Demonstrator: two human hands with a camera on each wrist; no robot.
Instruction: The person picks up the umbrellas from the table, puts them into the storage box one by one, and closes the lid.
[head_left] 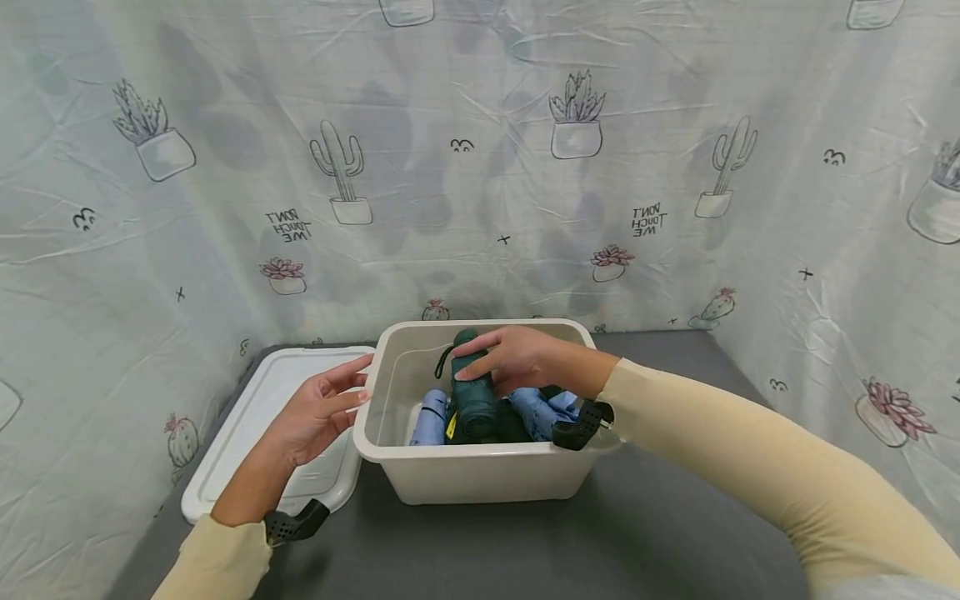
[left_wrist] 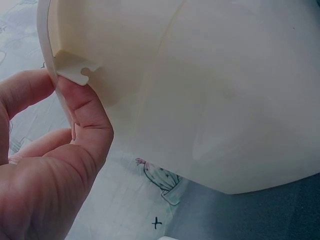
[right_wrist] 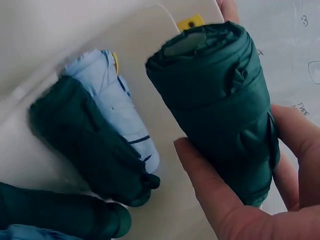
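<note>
A dark green folded umbrella with a wrist loop is gripped by my right hand above the inside of a white plastic box. In the right wrist view this umbrella stands tilted between thumb and fingers, apart from those below. My left hand pinches the left rim of the box; the left wrist view shows fingers at the lip. Inside the box lie a light blue folded umbrella, a dark green one beside it and another green one. Crumpled blue fabric is partly hidden by my right arm.
A white lid lies flat on the dark grey table, left of the box. Behind and at both sides hangs a pale curtain printed with cacti and potted plants.
</note>
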